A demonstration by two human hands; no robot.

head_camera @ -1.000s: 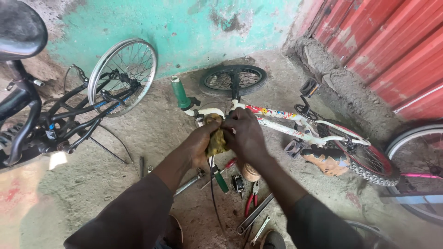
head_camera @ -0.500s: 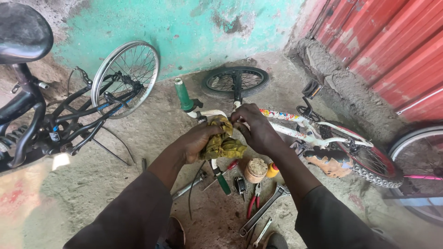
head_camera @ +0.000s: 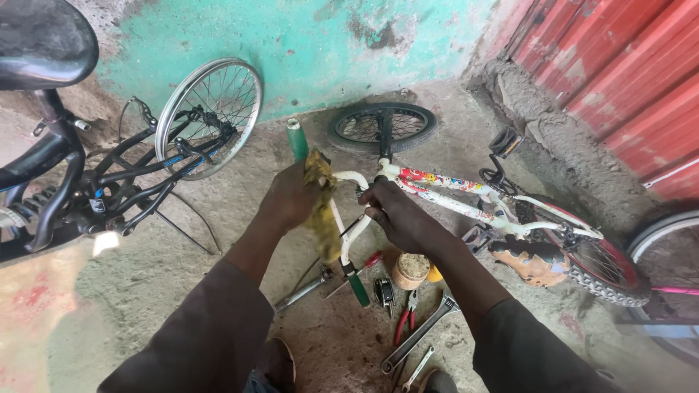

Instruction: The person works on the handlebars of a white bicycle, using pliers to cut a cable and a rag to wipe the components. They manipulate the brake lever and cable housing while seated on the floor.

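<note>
Yellow rag (head_camera: 320, 207) now leftward — hands closed on handlebar (head_camera: 348, 218).

Peeling green wall (head_camera: 306, 44), red corrugated metal sheet (head_camera: 626, 65) at right, dusty, probably concrete floor (head_camera: 218, 276), daylight.

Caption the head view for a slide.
Left hand presses a yellow rag on a small bicycle's white handlebar; right hand steadies it above scattered tools.

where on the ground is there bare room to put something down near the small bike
Bare concrete lies left of the left hand, between the black bike's kickstand and the handlebar. Crowded: under the right hand, where pliers, spanners and a tub lie.
</note>
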